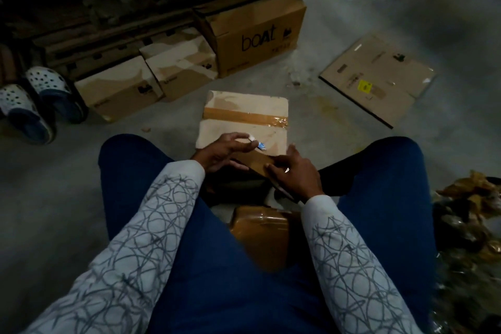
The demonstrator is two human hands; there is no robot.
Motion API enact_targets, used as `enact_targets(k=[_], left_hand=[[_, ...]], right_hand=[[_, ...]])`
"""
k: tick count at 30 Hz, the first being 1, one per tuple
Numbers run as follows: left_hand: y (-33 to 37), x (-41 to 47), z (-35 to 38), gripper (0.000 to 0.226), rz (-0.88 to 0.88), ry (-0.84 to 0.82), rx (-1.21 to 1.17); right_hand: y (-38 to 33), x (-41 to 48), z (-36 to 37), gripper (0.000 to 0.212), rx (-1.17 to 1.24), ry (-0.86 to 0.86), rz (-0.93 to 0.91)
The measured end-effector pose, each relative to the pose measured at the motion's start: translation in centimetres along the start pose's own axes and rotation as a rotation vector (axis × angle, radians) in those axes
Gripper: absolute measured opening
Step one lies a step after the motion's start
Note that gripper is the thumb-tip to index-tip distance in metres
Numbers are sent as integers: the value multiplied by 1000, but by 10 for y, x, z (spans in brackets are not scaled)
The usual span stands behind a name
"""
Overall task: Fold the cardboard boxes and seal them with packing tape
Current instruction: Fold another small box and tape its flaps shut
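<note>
A folded cardboard box [244, 102] lies on the floor between my knees, with one strip of brown packing tape [245, 116] across its top. My left hand [225, 152] hovers over the box's near edge and pinches a small blue and white tool [259, 144] between fingertips and thumb. My right hand [294, 175] is at the near right corner, fingers curled over a brown length of packing tape [253, 161] that reaches toward the left hand. Whether a roll sits under that hand is hidden.
Closed cardboard boxes [122, 91] line the far left, with a bigger printed one [257, 35] behind. A flattened box [379, 78] lies at the right. Sandals [40, 100] stand at the left, crumpled tape scraps [469, 206] at the right, and a tape-covered brown object [260, 233] sits between my legs.
</note>
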State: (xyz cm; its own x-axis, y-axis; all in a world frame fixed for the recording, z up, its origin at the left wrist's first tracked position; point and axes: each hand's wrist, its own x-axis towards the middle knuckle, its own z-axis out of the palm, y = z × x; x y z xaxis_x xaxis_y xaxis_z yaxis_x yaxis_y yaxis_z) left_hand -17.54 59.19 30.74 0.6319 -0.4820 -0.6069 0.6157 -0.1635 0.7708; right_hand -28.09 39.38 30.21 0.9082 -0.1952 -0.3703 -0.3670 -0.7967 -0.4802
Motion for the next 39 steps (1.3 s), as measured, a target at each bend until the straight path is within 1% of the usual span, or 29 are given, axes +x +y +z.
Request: enact_targets(k=[2, 3, 7, 9, 10, 13, 18, 19, 22, 23, 25, 28, 29, 31, 35, 37, 39], left_hand=[[3, 2, -3, 39, 58, -9, -2], [5, 4, -6, 31, 82, 15, -5], [7, 5, -10, 15, 116, 183, -23], [4, 4, -7, 9, 127, 247, -29], [2, 5, -8, 7, 134, 256, -37], [-1, 6, -9, 5, 158, 215, -32], [-3, 5, -4, 7, 212, 295, -44], [-3, 5, -4, 10, 230, 298, -44], [-1, 6, -2, 38, 255, 263, -1], [0, 6, -1, 38, 244, 281, 33], [4, 5, 0, 28, 241, 331, 107], [18, 7, 0, 9, 288, 330, 197], [24, 10, 0, 5, 315, 327, 216], [39, 23, 4, 5, 357, 316, 312], [68, 59, 29, 4, 436, 283, 703], [77, 81, 42, 6, 445, 275, 832], [84, 104, 51, 11, 423, 265, 898]], right_hand=[[3, -1, -1, 59, 1, 14, 6], [5, 0, -2, 59, -3, 23, 15], [7, 0, -7, 50, 13, 57, 54], [5, 1, -6, 50, 26, 74, 61], [4, 1, -3, 53, 20, 70, 65], [7, 7, 7, 66, -17, 51, 72], [3, 6, 6, 72, -14, 17, 64], [0, 3, 3, 71, -11, 6, 56], [-5, -2, 1, 61, -32, -16, 39], [-4, -2, 3, 58, -31, -21, 39], [-8, -4, 2, 58, 0, -27, 48], [-16, -10, -6, 55, 54, -48, 62], [-19, -13, -10, 53, 64, -46, 64], [-22, -16, -13, 52, 151, -13, 96], [-20, -13, -13, 47, 402, 48, 168], [-17, -10, -13, 45, 635, 106, 228], [-14, -6, -12, 42, 906, 148, 319]])
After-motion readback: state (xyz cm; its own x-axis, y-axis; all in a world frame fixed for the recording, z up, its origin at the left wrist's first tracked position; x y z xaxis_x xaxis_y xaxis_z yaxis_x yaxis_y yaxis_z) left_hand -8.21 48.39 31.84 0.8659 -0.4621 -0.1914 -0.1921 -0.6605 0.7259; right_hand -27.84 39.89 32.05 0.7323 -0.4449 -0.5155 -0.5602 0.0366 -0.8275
